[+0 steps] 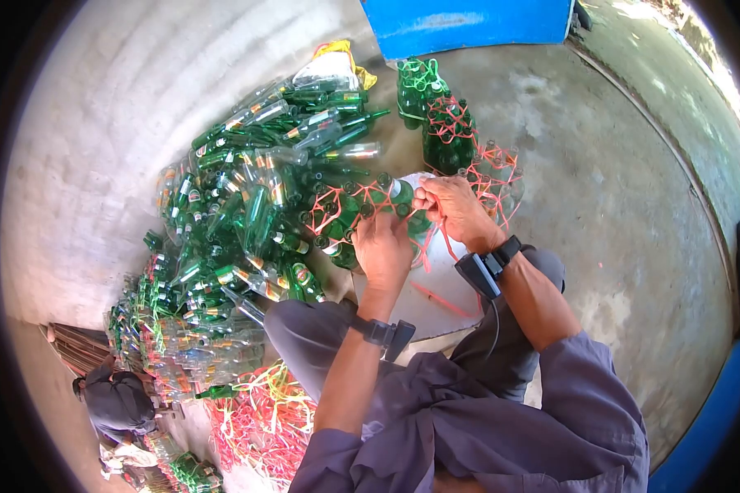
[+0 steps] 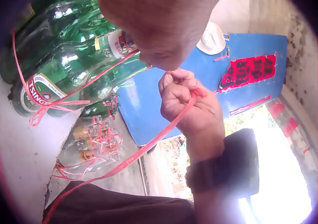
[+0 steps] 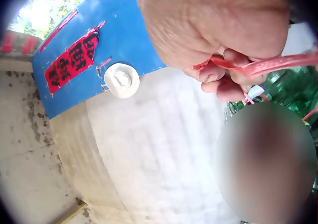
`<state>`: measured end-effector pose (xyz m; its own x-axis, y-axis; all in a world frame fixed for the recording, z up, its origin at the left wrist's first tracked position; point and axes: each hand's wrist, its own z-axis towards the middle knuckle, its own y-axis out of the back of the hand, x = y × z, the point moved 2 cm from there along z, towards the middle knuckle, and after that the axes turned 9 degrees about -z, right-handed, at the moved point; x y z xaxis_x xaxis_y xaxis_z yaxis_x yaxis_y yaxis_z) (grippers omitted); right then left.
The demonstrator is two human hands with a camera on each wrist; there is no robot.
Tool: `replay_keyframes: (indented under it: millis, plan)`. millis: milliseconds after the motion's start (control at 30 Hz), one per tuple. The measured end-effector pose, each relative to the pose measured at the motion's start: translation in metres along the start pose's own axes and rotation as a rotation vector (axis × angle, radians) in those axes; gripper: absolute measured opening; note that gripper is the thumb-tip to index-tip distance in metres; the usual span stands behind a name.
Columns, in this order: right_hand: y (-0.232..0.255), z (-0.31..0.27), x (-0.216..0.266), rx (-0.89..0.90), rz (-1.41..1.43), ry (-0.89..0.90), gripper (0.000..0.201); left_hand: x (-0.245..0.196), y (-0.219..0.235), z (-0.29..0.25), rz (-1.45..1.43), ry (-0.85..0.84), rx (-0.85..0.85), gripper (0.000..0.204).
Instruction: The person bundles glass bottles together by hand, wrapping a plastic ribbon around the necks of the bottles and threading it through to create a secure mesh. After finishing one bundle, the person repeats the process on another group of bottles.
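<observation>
Green bottles (image 2: 69, 60) stand bundled, with pink straps (image 1: 329, 201) laced around their necks. At the bundle's near side, my left hand (image 1: 384, 251) rests among the bottle tops with bent fingers; its fingertips are hidden, so its hold is unclear. My right hand (image 1: 460, 214), just right of it, pinches a pink strap (image 2: 164, 132) between curled fingers and thumb. In the right wrist view, the strap (image 3: 283, 65) runs out rightward from the right hand (image 3: 213, 30). A thin strap is tied in a bow (image 2: 47, 107) beside a bottle label in the left wrist view.
A large pile of loose bottles (image 1: 255, 189) lies left of the bundle. More strapped bundles (image 1: 448, 144) stand beyond my right hand. Loose straps (image 1: 263, 419) heap at lower left, near a seated person (image 1: 119, 403). A blue panel (image 1: 469, 23) stands at the top.
</observation>
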<state>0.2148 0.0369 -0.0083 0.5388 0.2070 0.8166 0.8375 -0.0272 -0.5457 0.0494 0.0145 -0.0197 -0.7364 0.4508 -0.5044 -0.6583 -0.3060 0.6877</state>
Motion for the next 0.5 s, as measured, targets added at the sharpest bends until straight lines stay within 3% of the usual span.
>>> replay_keyframes:
  millis: [300, 367, 500]
  plan:
    - [0.021, -0.008, 0.000, 0.000, -0.170, 0.084, 0.023, 0.000, 0.000, 0.002, -0.001, -0.012, 0.011, 0.016]
    - [0.024, -0.012, 0.003, -0.024, -0.333, 0.065, 0.022, -0.002, 0.002, 0.000, -0.020, 0.012, 0.047, 0.017]
    - [0.017, -0.026, 0.013, -0.086, -0.392, 0.000, 0.022, 0.001, 0.003, -0.003, -0.022, 0.002, 0.060, 0.018]
